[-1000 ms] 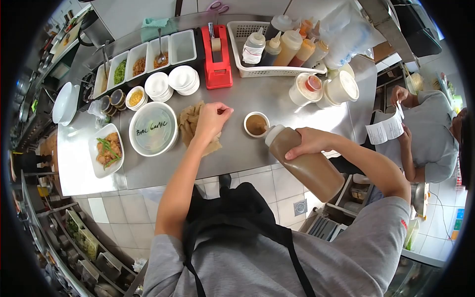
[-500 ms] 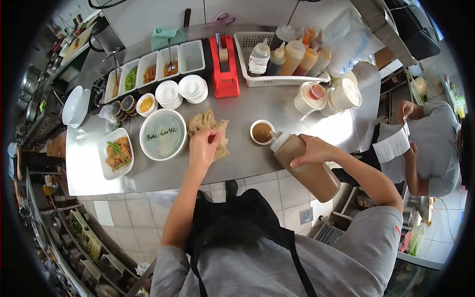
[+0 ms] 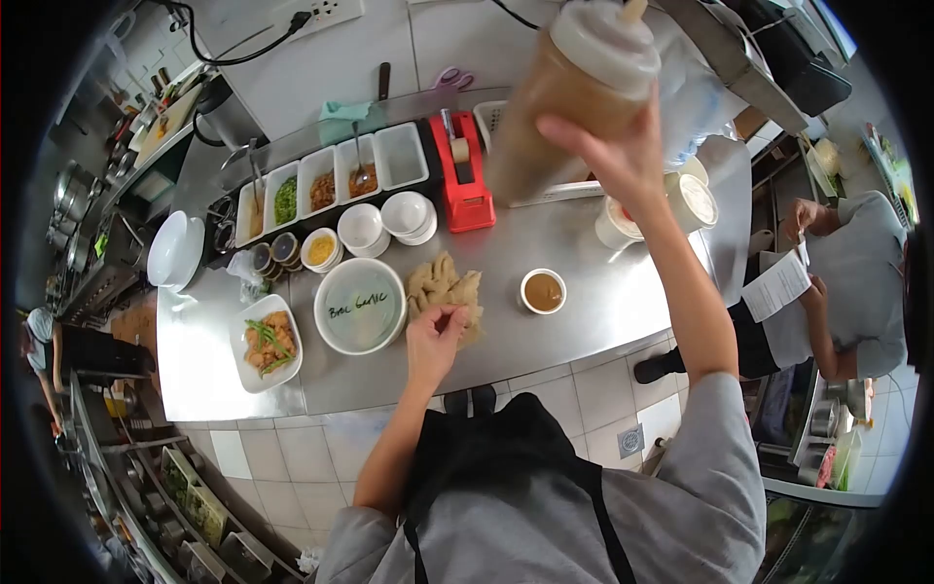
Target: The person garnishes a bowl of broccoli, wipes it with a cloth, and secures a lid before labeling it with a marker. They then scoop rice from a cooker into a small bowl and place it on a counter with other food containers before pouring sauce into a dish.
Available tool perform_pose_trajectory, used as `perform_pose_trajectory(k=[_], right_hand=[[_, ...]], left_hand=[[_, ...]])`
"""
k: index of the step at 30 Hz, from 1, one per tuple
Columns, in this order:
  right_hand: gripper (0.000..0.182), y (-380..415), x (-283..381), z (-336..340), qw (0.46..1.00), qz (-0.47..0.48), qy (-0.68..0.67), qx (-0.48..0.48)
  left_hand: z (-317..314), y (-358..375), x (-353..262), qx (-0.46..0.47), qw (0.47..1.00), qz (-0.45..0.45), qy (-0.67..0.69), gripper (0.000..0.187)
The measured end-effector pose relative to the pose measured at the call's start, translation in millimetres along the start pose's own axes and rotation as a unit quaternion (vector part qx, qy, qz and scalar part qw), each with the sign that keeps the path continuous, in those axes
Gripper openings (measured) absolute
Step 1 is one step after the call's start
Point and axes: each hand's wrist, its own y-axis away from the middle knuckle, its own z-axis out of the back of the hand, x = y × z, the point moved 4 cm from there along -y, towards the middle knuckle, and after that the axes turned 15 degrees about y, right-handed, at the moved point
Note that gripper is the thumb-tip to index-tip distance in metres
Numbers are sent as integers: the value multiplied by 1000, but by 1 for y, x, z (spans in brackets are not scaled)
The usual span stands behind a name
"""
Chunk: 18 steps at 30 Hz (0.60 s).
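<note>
My right hand (image 3: pixel 623 151) grips a large squeeze bottle (image 3: pixel 574 107) of brown sauce, raised high with its nozzle pointing up. The bottle hides part of the basket behind it. Below, on the steel counter, stands a small white cup (image 3: pixel 526 302) with brown sauce (image 3: pixel 543 290) in it. My left hand (image 3: pixel 435 343) is closed in a pinch at the lower edge of a crumpled tan paper or cloth (image 3: pixel 443 282); what the fingertips hold, if anything, is hidden. Left of that hand is a round white tub (image 3: pixel 331 336) with a clear lid marked "Broc Garlic".
A red tape dispenser (image 3: pixel 470 200) stands behind, beside white topping containers (image 3: pixel 401 161) and stacked white cups (image 3: pixel 409 216). A dish of fried food with green stalks (image 3: pixel 270 343) sits at left. To the right, a person (image 3: pixel 842 253) holds a paper sheet (image 3: pixel 776 285).
My right hand has lifted the squeeze bottle away from the sauce cup and turned it nozzle up. My left hand stays pinched by the tan paper or cloth. The view has shifted.
</note>
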Motion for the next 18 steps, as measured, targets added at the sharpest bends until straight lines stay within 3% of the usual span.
perform_pose_trajectory(k=[2, 4, 6, 8, 10, 13, 16, 18], right_hand=[[91, -23, 2, -26, 998, 35, 8, -42], [30, -37, 11, -49, 973, 122, 151, -124], [30, -51, -21, -73, 984, 75, 129, -97], [32, -62, -57, -92, 992, 31, 108, -60], [90, -69, -80, -106, 958, 70, 276, -27], [92, -81, -95, -113, 953, 20, 303, -14], [91, -94, -104, -114, 945, 0, 328, 4], [92, -97, -110, -110, 943, -16, 332, 2]], left_hand=[[4, 15, -8, 56, 988, 110, 95, 23], [18, 33, -9, 53, 984, 119, 122, 25], [38, 51, -8, 70, 978, 135, 141, 28], [57, 64, -4, 56, 971, 151, 174, 28], [73, 77, -3, 34, 963, 166, 211, 28], [89, 92, -9, 33, 964, 158, 211, 28], [122, 146, 7, 60, 989, 136, 12, 35], [147, 194, 57, 100, 967, 166, -168, 44]])
